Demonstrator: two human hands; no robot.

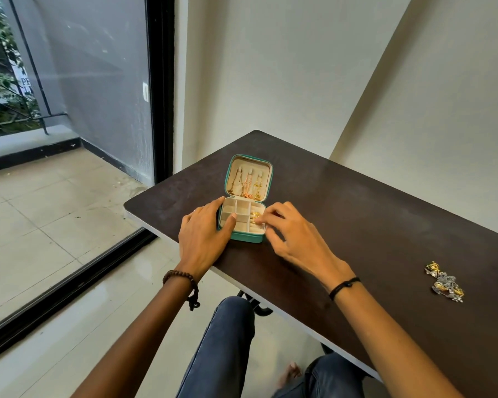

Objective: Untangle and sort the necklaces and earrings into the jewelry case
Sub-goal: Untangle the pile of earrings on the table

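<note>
Now: right grip point(288, 234) has its fingertips point(272, 216) bunched down at the gold earrings point(255, 219) in the right-hand compartments of the jewelry case point(246, 239). Pinching a piece or only nudging it: cannot tell. Left grip point(204, 234) lies against the case's left wall, fingers straight, thumb on a divider, likely bracing so the light case does not slide during placing. Lid stands upright. Three necklaces point(246, 183) hang inside it from separate hooks, presumably so the chains cannot knot again. Case sits near the left end of the desk point(357, 225). Tangled pile point(444, 282) lies well apart to the right, not yet sorted.
</note>
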